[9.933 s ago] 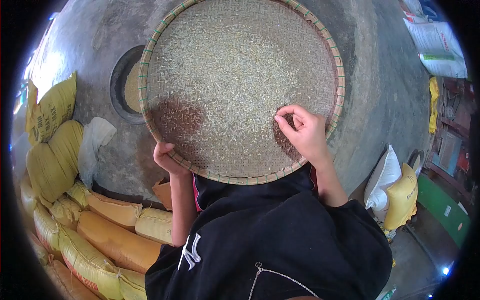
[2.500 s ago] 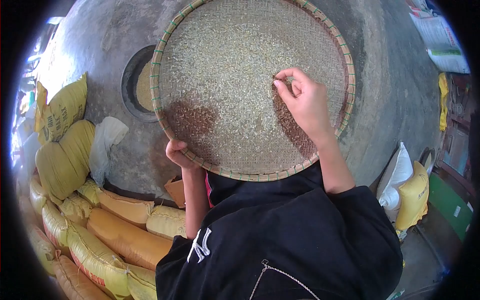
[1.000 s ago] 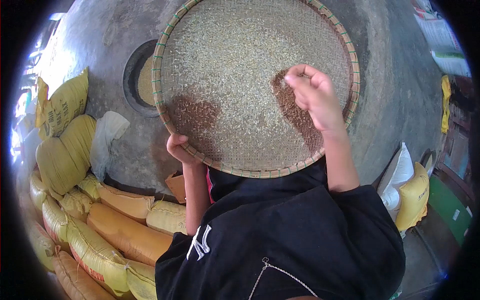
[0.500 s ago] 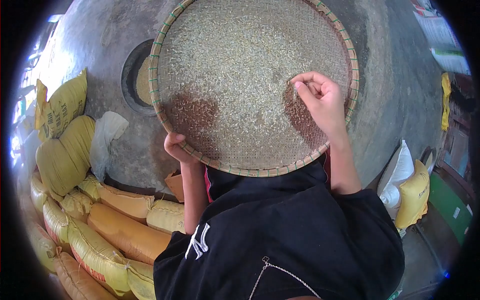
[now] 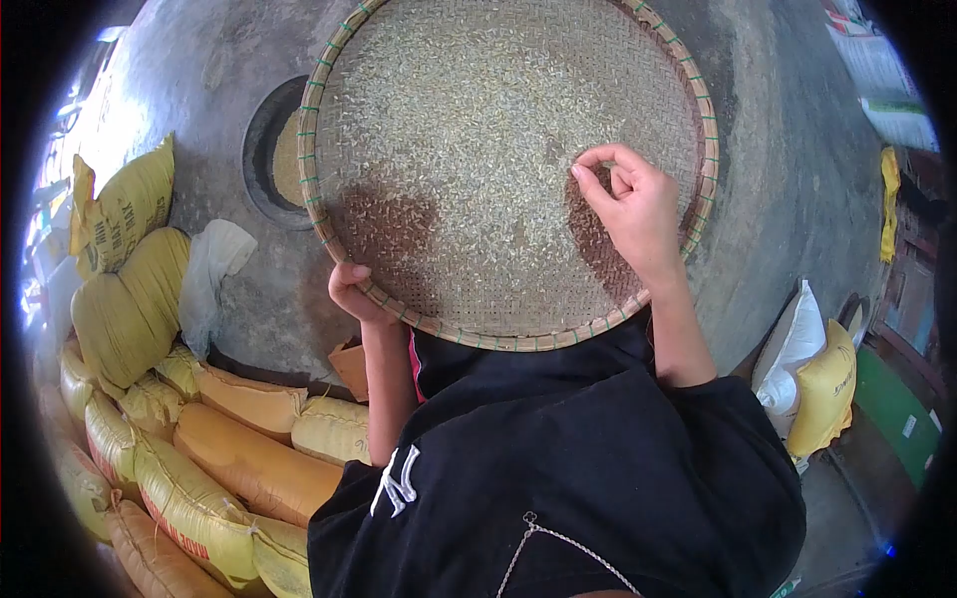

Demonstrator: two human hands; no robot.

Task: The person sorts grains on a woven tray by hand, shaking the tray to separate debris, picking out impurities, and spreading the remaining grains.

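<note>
A wide, round woven bamboo winnowing tray [image 5: 518, 343], its rim bound with green ties, is tilted in front of me. Pale grains [image 5: 478, 130], looking like rice, are spread thinly over its weave. My left hand [image 5: 357, 295] grips the lower left rim, thumb on top and the other fingers hidden underneath. Over the right part of the tray is my right hand [image 5: 638, 209], thumb and index finger pinched together just above the grains. Whatever may be between those fingertips is too small to make out. Shadows from both hands fall across the grain.
A dark round basin [image 5: 257, 194] with tan grain stands on the concrete floor [image 5: 209, 60], partly behind the tray. Stacked yellow and orange sacks [image 5: 259, 463] fill the lower left. White and yellow sacks [image 5: 825, 384] stand at right, near a green panel [image 5: 897, 404].
My right hand has shifted slightly left over the grains, its thumb and index finger still pinched. My left hand and the tray have hardly moved.
</note>
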